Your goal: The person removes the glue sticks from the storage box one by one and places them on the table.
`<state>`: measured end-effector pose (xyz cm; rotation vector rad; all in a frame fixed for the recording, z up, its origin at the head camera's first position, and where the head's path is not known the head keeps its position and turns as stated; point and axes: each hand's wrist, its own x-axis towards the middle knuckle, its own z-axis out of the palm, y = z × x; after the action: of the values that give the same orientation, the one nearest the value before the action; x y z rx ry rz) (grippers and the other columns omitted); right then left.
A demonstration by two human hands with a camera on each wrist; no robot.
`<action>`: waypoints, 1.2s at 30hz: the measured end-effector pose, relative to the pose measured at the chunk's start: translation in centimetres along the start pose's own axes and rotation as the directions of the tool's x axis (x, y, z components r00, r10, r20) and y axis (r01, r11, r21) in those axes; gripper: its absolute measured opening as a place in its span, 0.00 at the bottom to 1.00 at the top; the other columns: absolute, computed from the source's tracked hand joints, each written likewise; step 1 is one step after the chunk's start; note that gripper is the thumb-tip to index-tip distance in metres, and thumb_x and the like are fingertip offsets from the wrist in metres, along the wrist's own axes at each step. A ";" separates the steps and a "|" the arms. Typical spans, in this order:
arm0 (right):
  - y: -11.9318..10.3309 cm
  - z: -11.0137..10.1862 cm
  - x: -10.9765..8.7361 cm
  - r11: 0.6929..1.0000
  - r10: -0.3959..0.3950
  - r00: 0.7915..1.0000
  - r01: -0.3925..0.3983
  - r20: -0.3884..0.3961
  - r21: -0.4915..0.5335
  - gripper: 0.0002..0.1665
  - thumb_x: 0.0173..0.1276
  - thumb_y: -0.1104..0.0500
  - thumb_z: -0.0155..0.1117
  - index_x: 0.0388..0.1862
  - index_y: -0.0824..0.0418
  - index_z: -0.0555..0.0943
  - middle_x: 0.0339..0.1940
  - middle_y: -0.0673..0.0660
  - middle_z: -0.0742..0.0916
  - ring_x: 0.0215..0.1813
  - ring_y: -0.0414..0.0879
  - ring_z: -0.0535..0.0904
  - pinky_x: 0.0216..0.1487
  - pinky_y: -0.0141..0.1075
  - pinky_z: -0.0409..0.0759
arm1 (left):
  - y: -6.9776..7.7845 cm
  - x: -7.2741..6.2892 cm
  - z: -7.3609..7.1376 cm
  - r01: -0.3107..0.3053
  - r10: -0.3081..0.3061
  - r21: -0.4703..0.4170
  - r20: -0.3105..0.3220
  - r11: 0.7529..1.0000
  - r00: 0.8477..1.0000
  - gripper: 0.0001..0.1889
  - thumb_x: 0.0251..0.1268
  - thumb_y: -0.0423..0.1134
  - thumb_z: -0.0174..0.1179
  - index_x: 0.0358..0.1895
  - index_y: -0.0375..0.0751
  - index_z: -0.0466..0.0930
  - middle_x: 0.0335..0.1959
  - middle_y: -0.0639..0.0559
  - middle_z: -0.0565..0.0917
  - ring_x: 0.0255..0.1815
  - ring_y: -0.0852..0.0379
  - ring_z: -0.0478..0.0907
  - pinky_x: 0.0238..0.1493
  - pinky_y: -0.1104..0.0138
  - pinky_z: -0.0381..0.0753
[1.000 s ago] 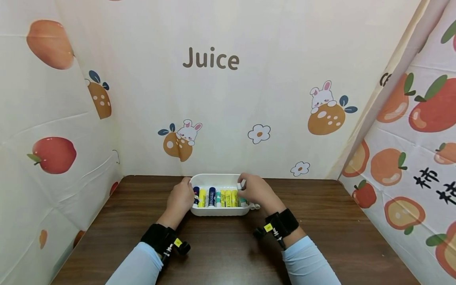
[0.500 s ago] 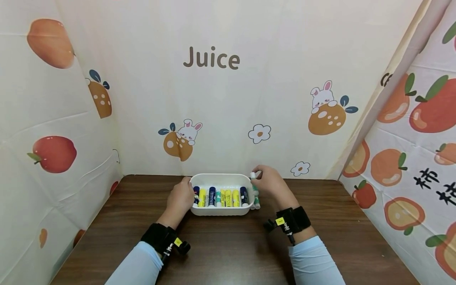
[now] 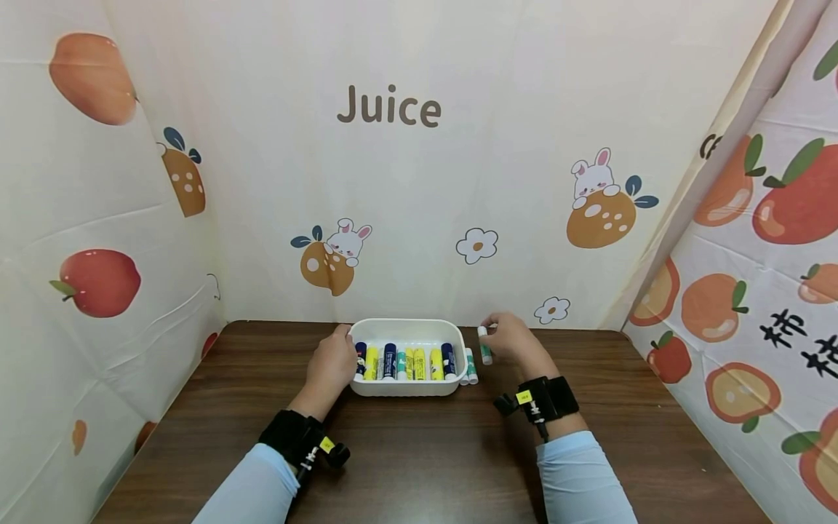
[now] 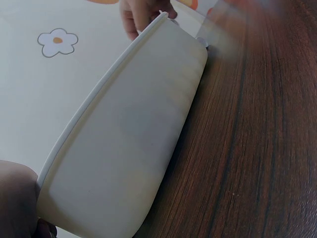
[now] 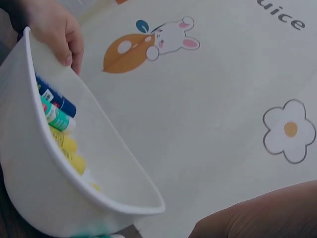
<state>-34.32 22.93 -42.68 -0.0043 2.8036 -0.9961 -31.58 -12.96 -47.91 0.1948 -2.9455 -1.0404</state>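
Observation:
A white plastic tray (image 3: 404, 389) stands near the back of the table, with a row of navy, yellow and green glue sticks lying in it. My left hand (image 3: 332, 362) holds the tray's left end at the rim; its fingers (image 5: 74, 47) also show over that wall in the right wrist view. To the right of the tray, my right hand (image 3: 513, 342) pinches a green-and-white glue stick (image 3: 485, 349) by its white upper end, low over the table. Between that stick and the tray, two more green-and-white glue sticks (image 3: 471, 366) lie side by side on the table.
The dark wooden table (image 3: 419, 458) ends at the back against a cream printed curtain (image 3: 406, 182). Fruit-patterned curtains (image 3: 740, 327) stand along the left and right sides.
My right hand has lifted a green-and-white glue stick out of the tray's right end and carried it right, past the two sticks on the table. My left hand stays at the tray.

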 end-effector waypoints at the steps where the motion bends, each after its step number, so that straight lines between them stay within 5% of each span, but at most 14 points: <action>1: 0.3 0.2 0.3 1.000 0.011 1.000 -0.011 0.011 0.000 0.22 0.81 0.62 0.67 0.69 0.70 0.83 0.51 0.66 0.90 0.42 0.52 0.88 0.42 0.42 0.91 | 0.0 0.0 0.0 -0.001 0.001 0.003 0.000 1.000 1.000 0.27 0.98 0.45 0.39 0.85 0.36 0.69 0.70 0.30 0.86 0.55 0.41 0.88 0.54 0.45 0.90; 10: 2.5 1.7 1.6 0.999 0.048 0.996 -0.047 0.082 -0.017 0.24 0.78 0.63 0.68 0.69 0.70 0.84 0.53 0.66 0.90 0.39 0.52 0.89 0.37 0.39 0.91 | 0.0 0.2 0.2 -0.007 0.007 0.005 -0.005 1.000 1.000 0.27 0.98 0.45 0.39 0.85 0.36 0.69 0.70 0.30 0.86 0.55 0.41 0.87 0.56 0.44 0.90; 36: 2.5 2.7 1.5 0.999 0.037 0.990 -0.036 0.134 -0.012 0.22 0.82 0.62 0.66 0.69 0.70 0.84 0.52 0.66 0.91 0.38 0.52 0.90 0.35 0.38 0.91 | -0.2 0.3 0.1 -0.013 0.013 0.007 -0.003 1.000 1.000 0.27 0.97 0.44 0.38 0.85 0.35 0.69 0.71 0.29 0.86 0.55 0.41 0.88 0.59 0.42 0.90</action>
<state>-35.24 23.06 -46.55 -0.0206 2.6770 -0.9378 -31.83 -13.07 -48.14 0.1771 -2.9442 -1.0272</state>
